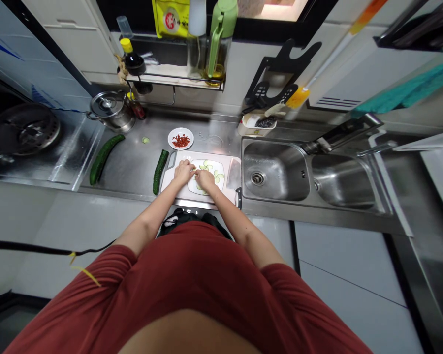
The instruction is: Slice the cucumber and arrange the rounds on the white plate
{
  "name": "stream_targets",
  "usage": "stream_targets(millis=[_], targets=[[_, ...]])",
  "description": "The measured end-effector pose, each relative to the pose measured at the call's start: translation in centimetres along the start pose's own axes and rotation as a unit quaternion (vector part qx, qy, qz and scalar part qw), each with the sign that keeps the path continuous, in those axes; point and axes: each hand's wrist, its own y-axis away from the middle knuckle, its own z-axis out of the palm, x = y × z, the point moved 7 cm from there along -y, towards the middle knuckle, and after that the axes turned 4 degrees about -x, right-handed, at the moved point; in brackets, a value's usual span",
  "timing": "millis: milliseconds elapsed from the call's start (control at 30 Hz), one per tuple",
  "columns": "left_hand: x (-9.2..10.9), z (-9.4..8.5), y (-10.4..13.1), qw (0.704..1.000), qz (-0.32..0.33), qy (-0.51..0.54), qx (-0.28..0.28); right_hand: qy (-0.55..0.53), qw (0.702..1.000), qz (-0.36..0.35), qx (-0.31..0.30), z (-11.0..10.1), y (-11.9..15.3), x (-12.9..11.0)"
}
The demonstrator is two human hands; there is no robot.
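Over a white plate (211,186) my left hand (183,172) and my right hand (205,180) almost meet, fingertips drawn together around a small pale green cucumber slice (195,170) that they partly hide. Several more cucumber slices (218,177) lie around the plate, some overlapping. The plate rests on a pale cutting board (173,189). At the board's right edge is a knife with a black handle (238,198). A whole cucumber (160,172) lies just left of the board, and a longer, curved cucumber (104,158) sits farther left on the steel counter.
Behind the board stands a small dish of chopped red pieces (180,139). A lidded pot (110,110) is at the back left, beyond a cucumber end (145,140). A double sink (276,169) adjoins on the right. Above hangs a shelf (170,71) with bottles.
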Motion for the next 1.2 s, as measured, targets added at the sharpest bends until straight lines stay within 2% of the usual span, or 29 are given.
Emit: stream_targets(millis=[233, 333, 433, 567, 667, 733, 867, 1033, 1200], targets=[[0.0, 0.0, 0.0, 1.0, -0.008, 0.018, 0.001, -0.037, 0.999, 0.018, 0.035, -0.5, 1.1, 0.7], [-0.4, -0.5, 0.3, 0.998, -0.033, 0.049, 0.025, -0.045, 0.998, 0.018, 0.033, -0.4, 2.1, 0.5], [-2.0, -1.2, 0.9, 0.99, -0.091, 0.078, 0.075, -0.069, 0.996, 0.012, 0.047, -0.5, 3.2, 0.4], [-5.5, -1.5, 2.3, 0.972, -0.178, 0.097, 0.121, -0.127, 0.989, 0.006, 0.074, -0.4, 4.8, 1.2], [-7.4, -1.3, 3.1, 0.964, -0.209, 0.099, 0.128, -0.176, 0.978, -0.001, 0.108, -0.4, 5.9, 2.6], [-7.9, -1.2, 3.2, 0.964, -0.218, 0.096, 0.118, -0.202, 0.97, -0.009, 0.139, -0.7, 6.5, 3.6], [-7.4, -1.3, 2.5, 0.968, -0.219, 0.085, 0.088, -0.244, 0.953, -0.007, 0.178, -1.4, 7.2, 5.5], [-6.1, -1.2, 1.1, 0.972, -0.221, 0.067, 0.055, -0.264, 0.944, -0.007, 0.2, -1.9, 7.7, 6.4], [-6.2, -0.9, 0.6, 0.961, -0.257, 0.082, 0.06, -0.275, 0.937, -0.007, 0.217, -1.9, 8.2, 6.8]])
